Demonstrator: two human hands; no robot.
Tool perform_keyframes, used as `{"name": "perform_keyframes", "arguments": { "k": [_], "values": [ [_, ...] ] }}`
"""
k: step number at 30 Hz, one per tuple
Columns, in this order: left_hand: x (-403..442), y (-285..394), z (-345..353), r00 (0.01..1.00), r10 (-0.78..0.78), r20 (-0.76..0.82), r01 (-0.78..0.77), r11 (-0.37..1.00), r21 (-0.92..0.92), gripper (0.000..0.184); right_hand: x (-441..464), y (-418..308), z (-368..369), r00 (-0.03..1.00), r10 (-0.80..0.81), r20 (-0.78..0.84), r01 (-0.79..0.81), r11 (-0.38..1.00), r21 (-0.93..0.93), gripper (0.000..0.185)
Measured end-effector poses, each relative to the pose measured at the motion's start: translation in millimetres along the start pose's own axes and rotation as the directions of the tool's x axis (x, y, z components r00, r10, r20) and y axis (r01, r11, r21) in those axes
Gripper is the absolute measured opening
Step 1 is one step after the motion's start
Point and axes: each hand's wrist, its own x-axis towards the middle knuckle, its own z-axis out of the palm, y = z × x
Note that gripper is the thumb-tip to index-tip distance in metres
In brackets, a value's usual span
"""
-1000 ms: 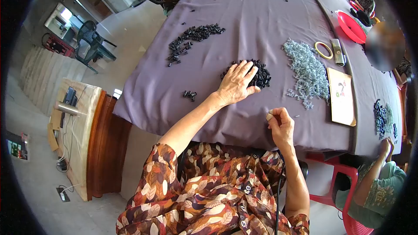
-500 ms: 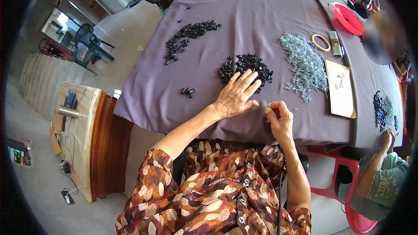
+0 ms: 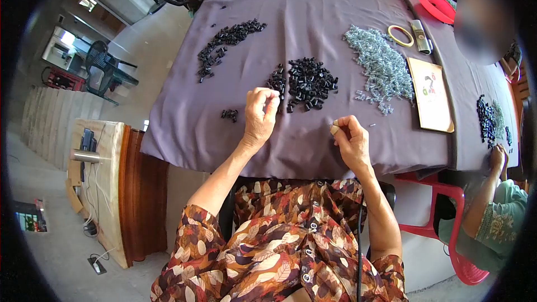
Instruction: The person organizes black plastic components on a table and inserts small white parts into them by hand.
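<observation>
My left hand is raised at the near left side of the black pile, its fingers curled in and the thumb against them. Whatever it may hold is hidden. To the right, my right hand pinches thumb and forefinger together above the cloth near the table edge; anything between the tips is too small to name. A pale covering shows on a fingertip there. Between and beyond the hands lies a heap of small black cylindrical parts, with a narrower strip of them beside it. Several black parts sit apart at the left.
A curved row of black parts lies farther back on the purple cloth. At right are a pile of clear small pieces, a tape roll and a printed board. A co-worker's hand works at far right.
My left hand, spread over the black heap before, has moved left and its fingers have closed. My right hand keeps its pinch. The whole view has shifted slightly.
</observation>
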Motion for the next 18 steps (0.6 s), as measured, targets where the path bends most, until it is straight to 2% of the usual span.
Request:
{"name": "perform_keyframes", "arguments": {
  "k": [3, 7, 15, 17, 18],
  "values": [
    [-10, 1, -6, 0.998, -0.017, 0.062, 0.014, 0.999, 0.050, 0.005, 0, 3, 0, 1.000, -0.025, -0.004, 0.025, 0.999, -0.030, 0.008],
    [-13, 0, -6, 0.994, -0.089, 0.065, 0.088, 0.996, 0.020, 0.005, 0, 1, 0, 1.000, -0.025, 0.001, 0.025, 0.999, -0.040, 0.008],
    [-6, 1, -4, 0.994, -0.081, 0.080, 0.077, 0.996, 0.051, 0.004, 0, -1, 1, 1.000, -0.022, 0.001, 0.022, 0.998, -0.054, 0.008],
    [8, -9, -3, 0.991, -0.120, 0.065, 0.120, 0.993, 0.008, 0.006, 1, -2, 2, 1.000, -0.007, 0.001, 0.007, 1.000, -0.028, 0.008],
    [19, -11, -1, 0.981, -0.185, 0.061, 0.188, 0.981, -0.041, 0.005, 0, -2, 2, 1.000, 0.005, 0.000, -0.005, 1.000, -0.015, 0.008]
  ]
}}
